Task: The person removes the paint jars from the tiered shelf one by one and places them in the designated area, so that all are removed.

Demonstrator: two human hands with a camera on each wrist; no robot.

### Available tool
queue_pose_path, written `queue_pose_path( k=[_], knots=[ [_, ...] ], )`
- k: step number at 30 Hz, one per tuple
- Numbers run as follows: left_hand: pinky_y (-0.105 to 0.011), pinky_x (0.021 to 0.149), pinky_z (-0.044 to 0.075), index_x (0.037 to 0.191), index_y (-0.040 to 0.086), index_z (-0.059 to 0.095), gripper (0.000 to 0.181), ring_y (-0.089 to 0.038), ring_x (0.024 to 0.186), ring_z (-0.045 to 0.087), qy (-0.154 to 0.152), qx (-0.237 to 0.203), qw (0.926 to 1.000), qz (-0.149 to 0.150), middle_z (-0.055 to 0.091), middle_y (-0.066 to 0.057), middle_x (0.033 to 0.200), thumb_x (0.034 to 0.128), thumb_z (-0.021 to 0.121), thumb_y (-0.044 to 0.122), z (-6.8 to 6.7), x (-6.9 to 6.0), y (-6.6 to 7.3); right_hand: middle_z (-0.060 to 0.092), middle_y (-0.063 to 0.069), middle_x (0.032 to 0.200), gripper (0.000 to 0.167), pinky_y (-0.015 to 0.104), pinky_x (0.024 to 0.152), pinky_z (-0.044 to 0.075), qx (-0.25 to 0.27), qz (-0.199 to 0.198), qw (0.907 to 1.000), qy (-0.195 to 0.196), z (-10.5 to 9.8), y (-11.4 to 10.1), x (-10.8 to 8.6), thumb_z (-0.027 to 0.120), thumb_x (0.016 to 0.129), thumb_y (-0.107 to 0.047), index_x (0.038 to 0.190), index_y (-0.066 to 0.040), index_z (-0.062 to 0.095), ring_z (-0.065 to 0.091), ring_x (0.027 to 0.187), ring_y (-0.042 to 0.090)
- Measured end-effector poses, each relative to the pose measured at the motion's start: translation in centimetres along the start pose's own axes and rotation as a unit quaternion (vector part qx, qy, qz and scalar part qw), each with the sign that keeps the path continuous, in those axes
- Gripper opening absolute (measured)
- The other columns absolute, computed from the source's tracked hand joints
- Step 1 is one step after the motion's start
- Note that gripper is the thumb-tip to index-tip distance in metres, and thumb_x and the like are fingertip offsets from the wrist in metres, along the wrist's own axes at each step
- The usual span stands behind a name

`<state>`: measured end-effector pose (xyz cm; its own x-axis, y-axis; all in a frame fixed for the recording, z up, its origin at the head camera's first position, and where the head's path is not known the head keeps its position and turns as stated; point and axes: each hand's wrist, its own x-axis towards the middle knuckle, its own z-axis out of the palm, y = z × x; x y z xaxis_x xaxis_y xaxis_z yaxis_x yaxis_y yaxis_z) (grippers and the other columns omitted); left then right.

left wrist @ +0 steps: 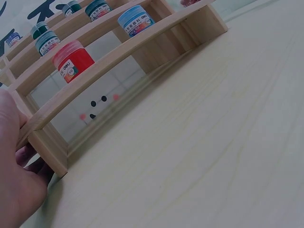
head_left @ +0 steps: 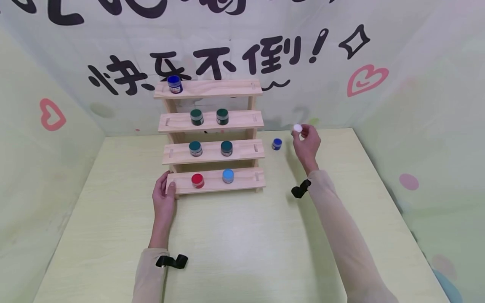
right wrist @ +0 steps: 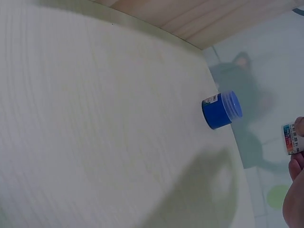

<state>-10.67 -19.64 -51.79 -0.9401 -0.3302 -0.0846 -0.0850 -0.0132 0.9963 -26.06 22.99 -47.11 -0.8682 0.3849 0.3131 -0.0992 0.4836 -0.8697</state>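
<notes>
four wooden steps make up the rack (head_left: 211, 150), which stands on the tabletop (head_left: 223, 235) in front of the printed sheet (head_left: 132, 40). the left hand (head_left: 164, 200) holds the left end of the lowest step, its grip narrow on the board, thumb on top and fingers below. the right hand (head_left: 307, 145) is to the right of the rack, its grip narrow too: thumb and fingers pinch the white jar (head_left: 297, 128), raised clear of the tabletop. just beside it, between that hand and the rack, the blue jar (head_left: 277, 144) stands on the tabletop.

on the lowest step stand the red jar (head_left: 198, 181) and, to its right, the light blue jar (head_left: 228, 176). each of the two middle steps carries a pair of green jars (head_left: 222, 117), spaced apart. the dark blue jar (head_left: 174, 84) stands near the left end of the top step. both sleeves (head_left: 342, 227) are beige.
</notes>
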Motion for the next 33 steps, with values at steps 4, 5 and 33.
queue_pose_path(
  k=[4, 5, 33],
  knots=[
    [-0.017, 0.116, 0.039, 0.154, 0.010, 0.040, 0.048, -0.020, 0.146, 0.041, 0.002, 0.002, 1.0000, 0.002, 0.043, -0.008, 0.159, 0.1071, 0.046, 0.011, -0.1, 0.0, 0.0, 0.067, 0.022, 0.117, 0.034, 0.037, 0.101, 0.055, -0.006, 0.005, 1.0000, -0.003, 0.1, 0.6, -0.4, 0.071, 0.093, -0.012, 0.122, 0.005, 0.062, 0.063, 0.108, 0.031],
    [-0.017, 0.116, 0.039, 0.154, 0.010, 0.040, 0.048, -0.020, 0.146, 0.041, 0.003, 0.003, 1.0000, 0.002, 0.043, -0.008, 0.159, 0.1071, 0.046, 0.011, -0.1, 0.0, 0.0, 0.067, 0.022, 0.117, 0.034, 0.038, 0.101, 0.055, -0.006, 0.006, 1.0000, -0.005, 0.1, 0.7, -0.5, 0.071, 0.093, -0.012, 0.122, 0.005, 0.062, 0.063, 0.108, 0.031],
    [-0.016, 0.113, 0.042, 0.154, 0.008, 0.040, 0.047, -0.023, 0.145, 0.042, 0.001, -0.020, 0.9998, -0.001, 0.045, -0.011, 0.158, 0.1069, 0.046, 0.010, 0.0, -0.1, 0.0, 0.066, 0.023, 0.122, 0.037, 0.041, 0.105, 0.053, -0.020, 0.062, 0.9962, -0.058, 0.6, 3.0, -2.4, 0.068, 0.093, -0.013, 0.125, 0.004, 0.062, 0.062, 0.113, 0.034]
  ],
)
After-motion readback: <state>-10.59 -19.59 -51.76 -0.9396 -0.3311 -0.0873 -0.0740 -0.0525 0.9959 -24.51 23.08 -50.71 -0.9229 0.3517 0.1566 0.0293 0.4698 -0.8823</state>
